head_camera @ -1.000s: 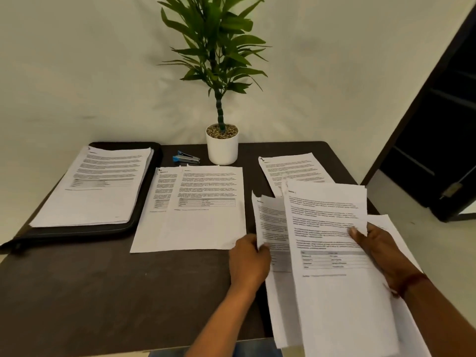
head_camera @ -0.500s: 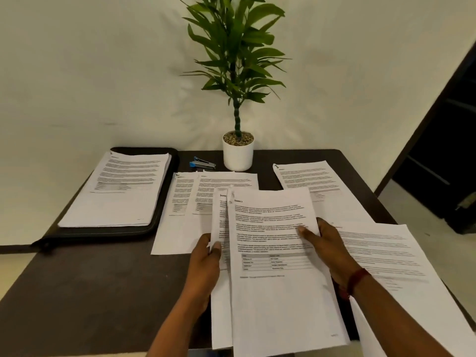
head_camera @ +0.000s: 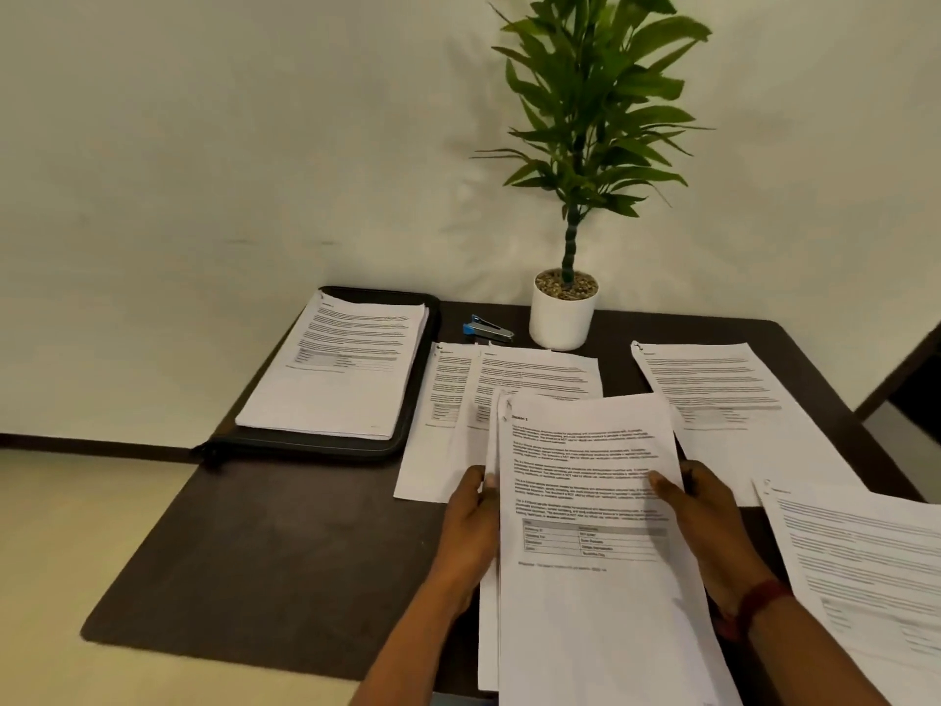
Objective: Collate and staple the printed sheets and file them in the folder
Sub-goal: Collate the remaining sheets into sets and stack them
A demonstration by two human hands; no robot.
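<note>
While the held sheets (head_camera: 601, 527) are not yet squared for stapling, the person grips them from both sides above the table (head_camera: 285, 552). The left hand (head_camera: 471, 527) pinches the left edge with its thumb on top, and its other fingers are hidden under the paper. The right hand (head_camera: 713, 522) clamps the right edge the same way, its thumb lying across the printed lines. This 2-sided hold looks meant to slide the sheets into line. At least 2 sheets are there, and the lower one shows only as a narrow strip just left of the left thumb.

Everything else lies beyond or beside the fingers. A middle pile (head_camera: 540, 374) sits directly beyond the fingertips, partly covered by the held sheets. The stapler (head_camera: 486, 328) lies farther beyond it, just left of the plant pot (head_camera: 560, 318), probably kept handy for the next step. The folder (head_camera: 422, 400) lies flat well to the left of the left hand and carries a stack (head_camera: 346, 369). A far pile (head_camera: 723, 389) lies beyond the right hand, and a near pile (head_camera: 865, 563) lies just to its right.

Compared with 1.0 s ago, the held sheets have come from the right side of the table, where they covered the near pile, to the middle in front of the person. The 2 sheets were fanned widely then, less so 0.5 s ago, and now the offset is almost closed. Both hands have kept their grip, and the stapler, folder and piles lie as before.
</note>
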